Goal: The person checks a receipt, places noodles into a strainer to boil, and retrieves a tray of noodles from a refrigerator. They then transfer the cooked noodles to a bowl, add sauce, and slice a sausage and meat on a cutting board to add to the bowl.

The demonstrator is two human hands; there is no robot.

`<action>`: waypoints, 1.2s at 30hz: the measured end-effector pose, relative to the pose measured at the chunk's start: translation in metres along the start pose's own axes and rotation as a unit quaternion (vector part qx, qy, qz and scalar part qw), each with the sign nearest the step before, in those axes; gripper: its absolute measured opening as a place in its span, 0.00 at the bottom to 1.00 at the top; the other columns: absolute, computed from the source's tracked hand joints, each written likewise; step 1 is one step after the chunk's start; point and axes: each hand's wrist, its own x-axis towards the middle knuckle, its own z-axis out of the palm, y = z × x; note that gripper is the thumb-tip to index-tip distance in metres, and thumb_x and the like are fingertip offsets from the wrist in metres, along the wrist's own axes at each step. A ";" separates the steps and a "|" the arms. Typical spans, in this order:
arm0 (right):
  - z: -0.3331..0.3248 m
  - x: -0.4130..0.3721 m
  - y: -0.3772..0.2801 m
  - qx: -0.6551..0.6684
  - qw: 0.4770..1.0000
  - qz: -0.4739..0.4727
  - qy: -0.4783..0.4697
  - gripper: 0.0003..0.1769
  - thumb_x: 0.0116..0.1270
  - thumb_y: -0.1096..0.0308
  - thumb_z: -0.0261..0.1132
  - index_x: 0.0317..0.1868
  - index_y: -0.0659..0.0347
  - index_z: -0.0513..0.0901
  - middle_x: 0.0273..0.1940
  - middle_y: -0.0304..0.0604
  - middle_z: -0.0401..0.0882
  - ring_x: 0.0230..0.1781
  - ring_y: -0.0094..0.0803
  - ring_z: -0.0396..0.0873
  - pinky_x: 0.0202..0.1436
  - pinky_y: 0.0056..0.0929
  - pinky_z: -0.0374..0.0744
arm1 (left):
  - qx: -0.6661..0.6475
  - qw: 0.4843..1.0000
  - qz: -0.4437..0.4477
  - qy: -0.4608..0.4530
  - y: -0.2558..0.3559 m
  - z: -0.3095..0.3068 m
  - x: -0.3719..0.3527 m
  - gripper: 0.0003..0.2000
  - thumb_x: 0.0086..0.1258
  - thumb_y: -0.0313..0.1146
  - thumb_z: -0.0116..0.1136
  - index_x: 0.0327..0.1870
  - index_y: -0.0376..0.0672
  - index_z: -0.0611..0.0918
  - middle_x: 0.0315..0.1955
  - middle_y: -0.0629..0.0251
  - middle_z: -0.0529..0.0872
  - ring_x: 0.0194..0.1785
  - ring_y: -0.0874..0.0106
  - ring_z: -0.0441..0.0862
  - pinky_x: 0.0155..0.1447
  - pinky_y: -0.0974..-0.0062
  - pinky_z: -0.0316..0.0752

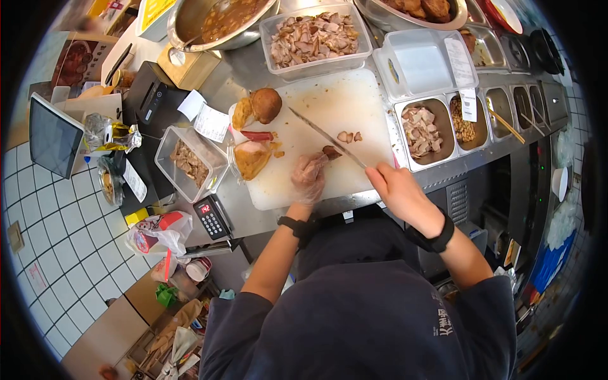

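My left hand (308, 177), in a thin see-through glove, presses a small brown piece of meat (331, 152) onto the white cutting board (364, 92). Its fingers are bent round the near side of the piece. My bare right hand (405, 196) grips the handle of a long knife (322, 133). The blade slants up and left across the board, just beside the meat. A few cut slices (349, 137) lie beyond the blade. Along the board's left side rest a round brown chunk of meat (265, 105) and a yellowish chunk (251, 159).
A plastic tub of chopped meat (315, 41) stands behind the board, next to a steel bowl of brown liquid (218, 22). To the right are an upturned plastic container (415, 60) and steel pans (423, 132). A smaller tub (190, 161) and a scale display (212, 216) sit left.
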 end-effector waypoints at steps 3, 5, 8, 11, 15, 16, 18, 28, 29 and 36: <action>0.001 -0.010 -0.008 -0.024 0.999 0.025 -0.016 0.22 0.71 0.55 0.54 0.27 0.66 0.73 0.19 0.60 0.74 0.24 0.59 0.76 0.28 0.49 0.74 | -0.004 1.000 -0.001 -0.002 -0.003 0.001 -0.001 0.13 0.43 0.11 0.54 0.29 0.40 0.80 0.33 0.59 0.83 0.36 0.62 0.83 0.38 0.71 0.78; 0.005 -0.011 -0.011 -0.041 0.998 0.041 -0.023 0.22 0.71 0.54 0.53 0.27 0.66 0.73 0.19 0.60 0.74 0.24 0.59 0.76 0.29 0.49 0.74 | -0.002 1.000 -0.005 -0.004 -0.007 0.003 -0.004 0.13 0.43 0.11 0.54 0.29 0.39 0.80 0.33 0.59 0.83 0.36 0.62 0.83 0.38 0.71 0.78; 0.028 -0.001 -0.007 -0.054 0.998 0.040 -0.008 0.23 0.71 0.54 0.53 0.27 0.66 0.74 0.19 0.60 0.75 0.24 0.60 0.76 0.30 0.50 0.74 | -0.010 1.000 -0.004 0.001 -0.004 0.003 -0.002 0.13 0.43 0.12 0.54 0.30 0.39 0.80 0.33 0.59 0.83 0.36 0.62 0.83 0.38 0.71 0.78; 0.046 0.025 0.008 -0.028 0.998 -0.029 0.048 0.19 0.71 0.58 0.54 0.28 0.65 0.73 0.19 0.60 0.73 0.23 0.59 0.74 0.27 0.48 0.72 | 0.000 1.000 0.005 0.002 -0.003 0.002 -0.003 0.13 0.43 0.12 0.54 0.29 0.39 0.79 0.33 0.59 0.84 0.36 0.62 0.83 0.38 0.71 0.78; 0.022 0.024 0.002 -0.006 0.999 0.007 0.031 0.21 0.71 0.56 0.54 0.28 0.66 0.74 0.19 0.60 0.74 0.24 0.59 0.74 0.27 0.48 0.72 | -0.006 1.000 0.002 0.002 -0.005 0.002 -0.002 0.13 0.43 0.12 0.53 0.29 0.40 0.79 0.34 0.58 0.84 0.36 0.61 0.83 0.38 0.70 0.78; 0.012 0.015 -0.003 0.002 1.000 0.013 0.023 0.23 0.71 0.54 0.53 0.27 0.67 0.74 0.19 0.60 0.74 0.24 0.60 0.74 0.28 0.49 0.72 | -0.009 1.000 -0.002 -0.005 -0.004 0.000 -0.003 0.13 0.43 0.12 0.53 0.29 0.40 0.79 0.34 0.59 0.84 0.36 0.61 0.83 0.38 0.70 0.78; 0.002 -0.002 -0.007 -0.001 1.000 0.007 0.016 0.22 0.71 0.55 0.53 0.27 0.66 0.74 0.18 0.59 0.73 0.23 0.59 0.74 0.28 0.48 0.72 | -0.024 1.000 -0.011 -0.002 -0.006 0.001 -0.003 0.13 0.43 0.12 0.52 0.29 0.40 0.79 0.34 0.59 0.84 0.36 0.61 0.83 0.38 0.70 0.78; 0.050 0.013 -0.002 -0.075 0.997 -0.014 0.029 0.19 0.71 0.57 0.54 0.29 0.65 0.73 0.19 0.59 0.74 0.23 0.59 0.75 0.27 0.49 0.72 | -0.010 1.000 0.003 0.014 -0.010 0.005 -0.008 0.13 0.44 0.12 0.53 0.30 0.40 0.79 0.33 0.60 0.83 0.33 0.61 0.81 0.33 0.69 0.77; 0.051 0.021 0.002 -0.068 0.997 -0.023 0.037 0.19 0.71 0.57 0.53 0.29 0.65 0.73 0.19 0.59 0.74 0.23 0.59 0.75 0.27 0.49 0.71 | -0.011 1.000 0.005 0.013 -0.008 0.006 -0.007 0.13 0.44 0.12 0.53 0.30 0.40 0.79 0.33 0.60 0.83 0.33 0.61 0.81 0.33 0.69 0.77; 0.004 -0.004 -0.014 0.001 1.000 0.001 0.011 0.19 0.71 0.58 0.54 0.28 0.66 0.73 0.19 0.61 0.73 0.22 0.59 0.73 0.25 0.47 0.70 | -0.011 1.000 0.011 0.010 -0.001 0.000 0.002 0.11 0.46 0.13 0.55 0.29 0.39 0.77 0.32 0.59 0.82 0.33 0.60 0.81 0.33 0.69 0.76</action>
